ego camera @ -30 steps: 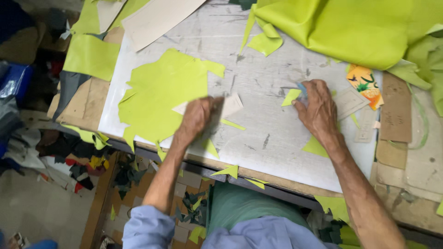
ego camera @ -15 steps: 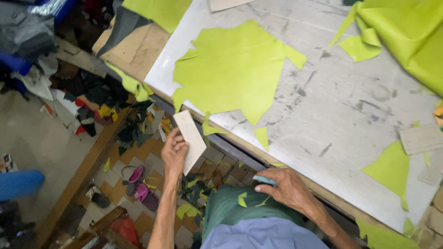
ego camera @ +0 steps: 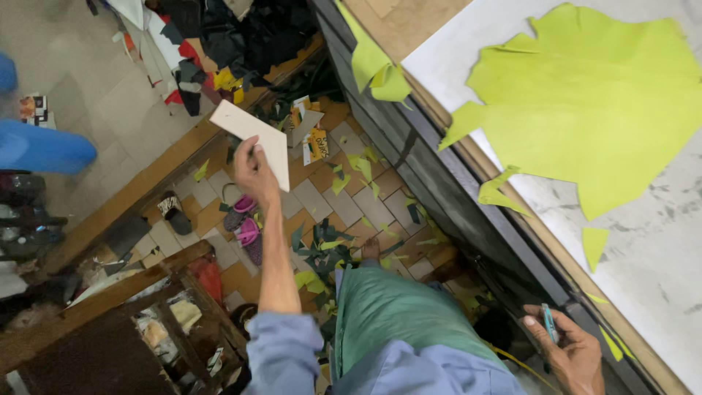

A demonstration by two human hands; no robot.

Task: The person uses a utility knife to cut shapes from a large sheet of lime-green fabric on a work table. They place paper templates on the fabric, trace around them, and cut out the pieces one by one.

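Note:
My left hand is stretched out to the left of the table, over the floor, gripping a pale flat card pattern piece by its lower edge. My right hand is down by my lap at the table's front edge, closed around a small blue-handled tool. A large lime-green sheet of leather lies spread on the white table top, away from both hands.
Small lime-green offcuts lie on the table and hang at its corner. The tiled floor below holds scattered scraps, pink sandals and a dark heap of material. A wooden frame stands at lower left.
The view has swung left and down toward the floor. My left hand has carried the card piece farther out from the table; my right hand has stayed low at the table edge with the tool.

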